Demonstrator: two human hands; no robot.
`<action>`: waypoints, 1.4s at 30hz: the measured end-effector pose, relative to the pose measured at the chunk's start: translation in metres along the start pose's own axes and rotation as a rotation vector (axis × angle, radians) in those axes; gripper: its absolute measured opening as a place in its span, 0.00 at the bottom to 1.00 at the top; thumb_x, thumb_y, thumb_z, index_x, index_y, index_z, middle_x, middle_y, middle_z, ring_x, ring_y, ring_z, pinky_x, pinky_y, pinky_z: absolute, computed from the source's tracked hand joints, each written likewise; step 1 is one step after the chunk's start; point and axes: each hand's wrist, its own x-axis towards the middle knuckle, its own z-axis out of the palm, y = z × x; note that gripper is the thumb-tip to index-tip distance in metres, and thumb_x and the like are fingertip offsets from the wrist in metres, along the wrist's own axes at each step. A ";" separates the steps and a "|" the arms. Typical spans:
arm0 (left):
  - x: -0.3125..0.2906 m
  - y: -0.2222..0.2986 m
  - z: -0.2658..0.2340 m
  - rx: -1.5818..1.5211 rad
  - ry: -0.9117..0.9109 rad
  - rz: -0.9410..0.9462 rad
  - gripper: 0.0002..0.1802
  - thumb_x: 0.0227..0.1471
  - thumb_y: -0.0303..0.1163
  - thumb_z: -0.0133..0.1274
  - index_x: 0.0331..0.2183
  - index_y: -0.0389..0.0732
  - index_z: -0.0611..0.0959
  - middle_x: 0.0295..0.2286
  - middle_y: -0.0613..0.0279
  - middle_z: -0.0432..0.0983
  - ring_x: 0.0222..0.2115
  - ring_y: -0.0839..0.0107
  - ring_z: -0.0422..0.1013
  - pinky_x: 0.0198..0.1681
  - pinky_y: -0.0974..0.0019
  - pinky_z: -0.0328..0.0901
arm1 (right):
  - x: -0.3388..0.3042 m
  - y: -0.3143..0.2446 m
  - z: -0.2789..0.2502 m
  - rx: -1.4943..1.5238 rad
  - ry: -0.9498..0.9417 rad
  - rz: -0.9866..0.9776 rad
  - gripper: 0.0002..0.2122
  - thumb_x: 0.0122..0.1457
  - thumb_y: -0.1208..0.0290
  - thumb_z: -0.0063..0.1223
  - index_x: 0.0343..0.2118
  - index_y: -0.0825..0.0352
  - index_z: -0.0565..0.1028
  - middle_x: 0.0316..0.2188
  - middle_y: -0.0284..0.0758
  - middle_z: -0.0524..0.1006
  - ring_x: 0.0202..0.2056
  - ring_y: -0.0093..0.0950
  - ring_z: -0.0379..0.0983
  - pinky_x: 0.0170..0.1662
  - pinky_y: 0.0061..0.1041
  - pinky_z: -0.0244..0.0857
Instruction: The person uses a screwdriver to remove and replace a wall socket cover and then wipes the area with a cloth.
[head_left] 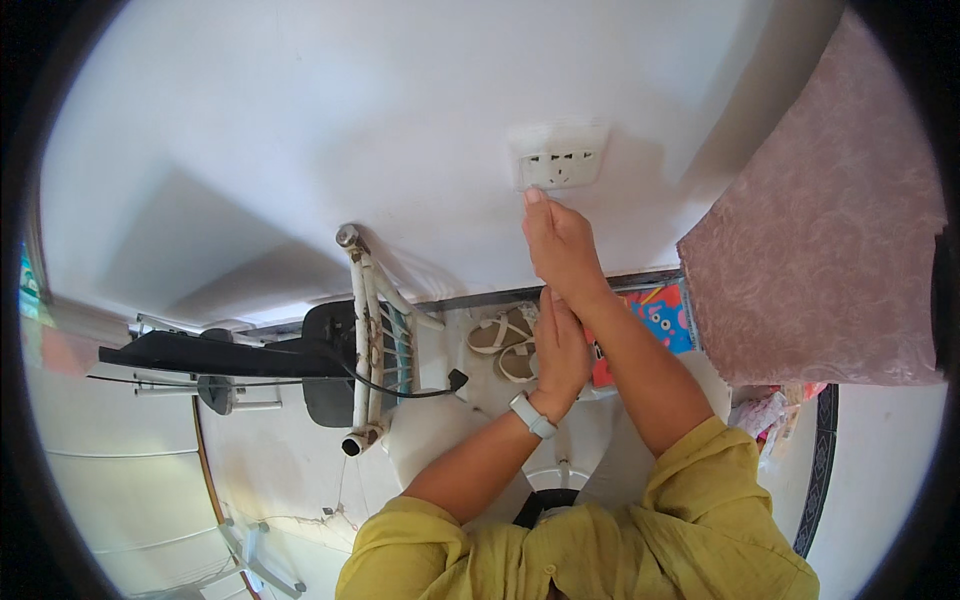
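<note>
My right hand (565, 248) reaches up to a white wall socket (560, 160) with several slots. Its fingers are curled closed and the thumb tip lies at the plate's lower left corner; whatever they hold, if anything, is hidden. Just below, my left hand (563, 352), with a light watch (532, 415) on its wrist, is held edge-on with its fingers stretched out together, their tips against the right wrist. To the left, a black cable ends in a black plug (457, 380), apart from both hands.
A worn white metal frame (365, 340) stands left, beside a long flat black object (220, 355). Sandals (500, 335) lie on the floor by the wall. Behind my right forearm is a colourful printed package (660, 315). A pinkish patterned cloth (820, 250) hangs at the right.
</note>
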 end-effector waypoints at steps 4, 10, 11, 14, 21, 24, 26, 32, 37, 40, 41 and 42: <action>0.002 0.003 0.004 0.016 0.001 0.040 0.24 0.61 0.43 0.27 0.45 0.32 0.66 0.35 0.56 0.68 0.33 0.72 0.64 0.38 0.69 0.59 | 0.005 -0.011 -0.007 -0.023 0.017 -0.056 0.23 0.61 0.54 0.37 0.13 0.65 0.63 0.10 0.25 0.60 0.11 0.15 0.55 0.14 0.18 0.51; -0.001 0.003 0.004 0.005 -0.013 0.014 0.23 0.61 0.42 0.26 0.42 0.33 0.67 0.31 0.58 0.68 0.30 0.72 0.63 0.36 0.70 0.60 | -0.001 -0.001 -0.006 -0.038 -0.015 0.017 0.23 0.61 0.54 0.36 0.13 0.65 0.62 0.09 0.25 0.60 0.11 0.15 0.55 0.13 0.19 0.51; -0.002 0.009 0.004 0.030 -0.021 -0.015 0.23 0.61 0.42 0.26 0.43 0.33 0.67 0.31 0.58 0.68 0.30 0.72 0.64 0.36 0.70 0.60 | -0.001 -0.002 -0.008 -0.060 -0.013 -0.012 0.23 0.61 0.54 0.36 0.13 0.65 0.62 0.09 0.25 0.59 0.11 0.15 0.55 0.13 0.19 0.51; 0.004 0.003 -0.006 0.064 -0.044 -0.026 0.23 0.61 0.42 0.27 0.43 0.34 0.67 0.31 0.58 0.68 0.29 0.73 0.63 0.34 0.70 0.60 | 0.001 -0.019 -0.004 0.032 -0.025 0.009 0.23 0.61 0.55 0.36 0.13 0.65 0.62 0.09 0.25 0.60 0.11 0.15 0.55 0.13 0.18 0.51; 0.002 0.010 0.004 0.022 -0.004 0.120 0.23 0.61 0.42 0.26 0.44 0.34 0.67 0.34 0.55 0.68 0.31 0.69 0.64 0.36 0.69 0.60 | 0.001 -0.016 -0.008 -0.100 -0.027 0.017 0.21 0.61 0.59 0.36 0.19 0.74 0.66 0.14 0.46 0.65 0.17 0.37 0.60 0.26 0.32 0.59; 0.006 0.011 -0.004 0.060 -0.039 0.109 0.23 0.61 0.42 0.26 0.40 0.32 0.67 0.23 0.57 0.68 0.24 0.68 0.64 0.29 0.65 0.59 | 0.001 -0.017 -0.003 0.031 -0.006 -0.048 0.22 0.61 0.55 0.37 0.15 0.66 0.64 0.10 0.25 0.60 0.12 0.15 0.56 0.14 0.18 0.52; 0.007 0.008 -0.002 0.088 -0.021 0.165 0.23 0.61 0.42 0.26 0.40 0.32 0.67 0.22 0.57 0.68 0.23 0.68 0.64 0.28 0.65 0.59 | 0.002 -0.015 -0.002 0.015 0.008 -0.052 0.22 0.61 0.54 0.37 0.15 0.66 0.64 0.10 0.25 0.61 0.12 0.15 0.56 0.14 0.19 0.52; 0.007 0.017 -0.003 0.063 0.009 0.127 0.22 0.61 0.41 0.27 0.39 0.32 0.67 0.21 0.55 0.67 0.22 0.66 0.62 0.28 0.64 0.59 | 0.000 -0.030 -0.003 0.081 -0.005 -0.028 0.23 0.61 0.54 0.37 0.15 0.67 0.64 0.10 0.26 0.61 0.11 0.16 0.56 0.15 0.20 0.52; 0.007 0.006 -0.005 0.090 -0.024 0.165 0.23 0.61 0.43 0.27 0.43 0.33 0.67 0.26 0.62 0.66 0.22 0.76 0.59 0.26 0.71 0.58 | 0.000 -0.022 -0.003 0.049 -0.018 0.008 0.23 0.61 0.54 0.36 0.15 0.67 0.64 0.10 0.26 0.61 0.11 0.16 0.56 0.14 0.20 0.52; 0.006 0.009 -0.003 0.012 0.007 -0.006 0.23 0.61 0.43 0.27 0.42 0.33 0.67 0.24 0.64 0.65 0.20 0.78 0.56 0.23 0.73 0.55 | 0.001 -0.029 -0.003 0.038 -0.005 0.010 0.23 0.61 0.54 0.36 0.14 0.67 0.64 0.10 0.27 0.61 0.11 0.16 0.56 0.14 0.20 0.52; 0.007 0.016 -0.005 0.053 -0.019 0.096 0.23 0.61 0.43 0.27 0.42 0.33 0.67 0.24 0.64 0.65 0.20 0.78 0.56 0.24 0.73 0.55 | 0.001 -0.032 -0.004 0.047 0.012 -0.039 0.23 0.61 0.54 0.36 0.14 0.66 0.64 0.09 0.27 0.60 0.11 0.17 0.56 0.14 0.20 0.51; 0.008 0.019 -0.005 0.093 -0.046 0.198 0.23 0.61 0.43 0.27 0.42 0.33 0.67 0.25 0.63 0.66 0.21 0.77 0.57 0.24 0.73 0.56 | 0.002 -0.030 -0.005 0.041 0.010 -0.035 0.23 0.61 0.54 0.36 0.14 0.66 0.64 0.09 0.27 0.60 0.11 0.17 0.56 0.14 0.20 0.51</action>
